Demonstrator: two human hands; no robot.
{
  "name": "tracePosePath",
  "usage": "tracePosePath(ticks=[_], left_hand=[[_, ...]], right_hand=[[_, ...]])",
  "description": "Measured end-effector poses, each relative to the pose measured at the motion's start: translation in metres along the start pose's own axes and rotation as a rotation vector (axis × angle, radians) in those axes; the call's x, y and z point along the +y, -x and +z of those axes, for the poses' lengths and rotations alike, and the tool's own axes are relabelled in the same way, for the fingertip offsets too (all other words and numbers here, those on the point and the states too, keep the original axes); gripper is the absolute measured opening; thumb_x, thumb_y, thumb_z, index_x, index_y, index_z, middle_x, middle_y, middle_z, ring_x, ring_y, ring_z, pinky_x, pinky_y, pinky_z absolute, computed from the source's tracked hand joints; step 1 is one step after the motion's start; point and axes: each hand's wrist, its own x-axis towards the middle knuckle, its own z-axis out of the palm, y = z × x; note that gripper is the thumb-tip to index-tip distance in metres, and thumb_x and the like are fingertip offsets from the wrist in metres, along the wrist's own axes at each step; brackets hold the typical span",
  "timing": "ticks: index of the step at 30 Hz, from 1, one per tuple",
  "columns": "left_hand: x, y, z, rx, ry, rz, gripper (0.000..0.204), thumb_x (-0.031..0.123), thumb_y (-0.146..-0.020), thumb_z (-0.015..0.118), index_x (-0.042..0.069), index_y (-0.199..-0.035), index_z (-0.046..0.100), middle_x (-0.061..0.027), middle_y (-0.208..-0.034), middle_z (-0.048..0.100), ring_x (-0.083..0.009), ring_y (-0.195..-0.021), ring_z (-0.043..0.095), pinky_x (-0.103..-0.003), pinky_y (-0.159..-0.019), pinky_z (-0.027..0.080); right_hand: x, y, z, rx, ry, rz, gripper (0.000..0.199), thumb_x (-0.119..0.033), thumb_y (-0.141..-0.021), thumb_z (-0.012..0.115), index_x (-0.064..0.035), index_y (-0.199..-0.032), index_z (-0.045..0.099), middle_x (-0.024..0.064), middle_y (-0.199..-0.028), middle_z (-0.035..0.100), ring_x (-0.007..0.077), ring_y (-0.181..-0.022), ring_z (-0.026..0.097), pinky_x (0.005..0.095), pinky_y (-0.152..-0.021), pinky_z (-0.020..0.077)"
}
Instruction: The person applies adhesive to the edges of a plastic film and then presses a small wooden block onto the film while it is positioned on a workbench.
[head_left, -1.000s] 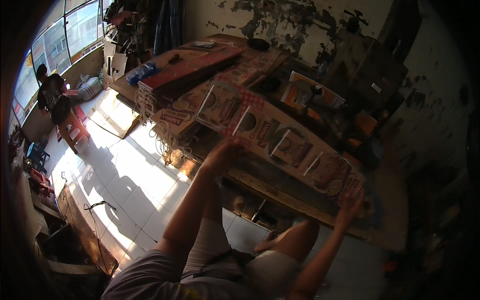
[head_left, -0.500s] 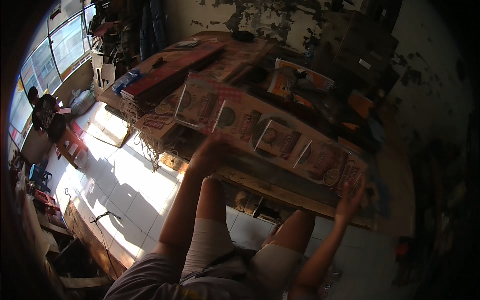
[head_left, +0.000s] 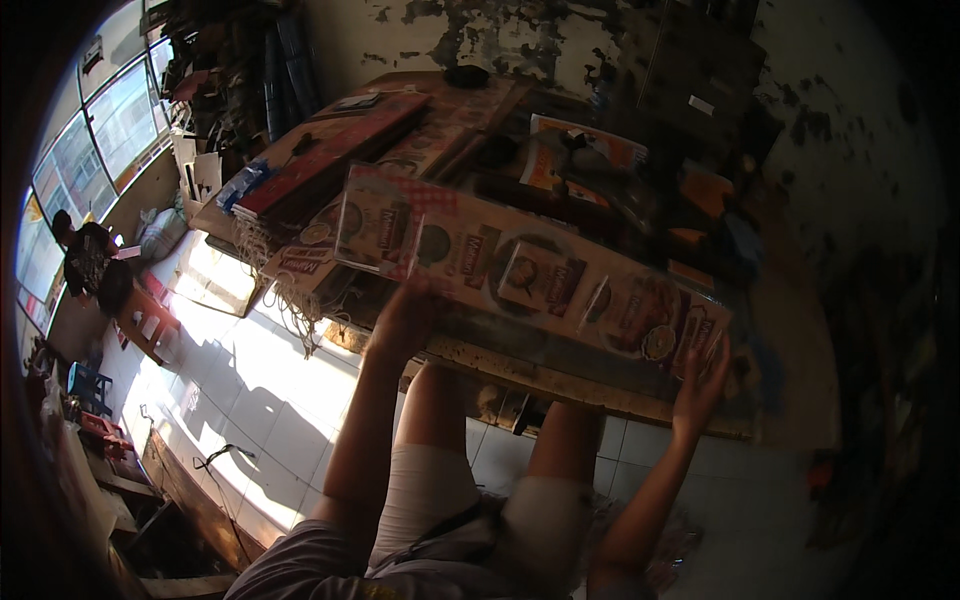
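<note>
A long printed panel (head_left: 480, 250) slants across the front of the worktable. It carries food pictures, a red checked strip and several clear plastic pockets with glinting edges. Under its lower edge, toward the left end, my left hand (head_left: 403, 315) is closed on it, the fingertips in shadow. At the panel's right end my right hand (head_left: 700, 388) grips the corner, thumb and fingers pointing up along it. Beneath the panel, the wooden table edge (head_left: 560, 375) runs above my knees.
On the worktable lie a long red board (head_left: 340, 155), an orange and white printed sheet (head_left: 545, 150) and a blue plastic bundle (head_left: 250, 182). Strings (head_left: 290, 305) hang off its left corner. Another person (head_left: 90, 255) sits by the windows. A blue stool (head_left: 90, 385) stands at far left.
The panel's left end has come slightly lower and closer, and its tilt is a little less. My left hand has stayed by its lower edge; my right hand has closed in on the right corner.
</note>
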Motion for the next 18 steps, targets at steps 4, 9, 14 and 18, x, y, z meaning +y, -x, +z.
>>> tracePosePath(ticks=[4,9,14,18], left_hand=[[-0.009,0.001,-0.008,0.115,-0.177,0.084,0.030,0.028,-0.104,0.055,0.003,-0.115,0.065,-0.0111,-0.111,0.068,-0.0293,-0.105,0.067,-0.046,-0.098,0.053],[-0.003,0.003,0.007,0.079,-0.137,0.019,0.032,0.030,-0.108,0.048,0.003,-0.118,0.063,-0.0099,-0.113,0.067,-0.0270,-0.110,0.063,-0.046,-0.101,0.050],[-0.012,-0.002,-0.035,0.023,-0.196,0.080,0.032,0.031,-0.109,0.046,0.006,-0.120,0.062,-0.0096,-0.111,0.067,-0.0258,-0.108,0.062,-0.046,-0.101,0.048],[-0.011,-0.004,-0.022,0.046,-0.133,0.026,0.031,0.031,-0.109,0.045,0.007,-0.118,0.063,-0.0096,-0.111,0.068,-0.0256,-0.109,0.062,-0.045,-0.102,0.047]], right_hand=[[-0.014,0.002,0.002,-0.024,-0.126,0.108,0.065,-0.033,-0.104,0.061,-0.0083,-0.158,0.034,0.0207,-0.152,0.048,0.0317,-0.140,0.049,0.0442,-0.110,0.0477],[-0.004,0.001,-0.002,0.014,-0.102,0.054,0.064,-0.030,-0.104,0.063,-0.0068,-0.157,0.034,0.0227,-0.150,0.050,0.0297,-0.135,0.053,0.0435,-0.109,0.0466],[0.004,-0.002,0.002,-0.002,-0.141,0.054,0.060,-0.022,-0.105,0.060,-0.0059,-0.157,0.034,0.0212,-0.142,0.057,0.0241,-0.128,0.059,0.0395,-0.105,0.0495],[0.005,-0.002,-0.004,0.011,-0.104,0.067,0.062,-0.026,-0.106,0.060,-0.0030,-0.157,0.033,0.0225,-0.149,0.051,0.0269,-0.136,0.053,0.0409,-0.110,0.0450]])
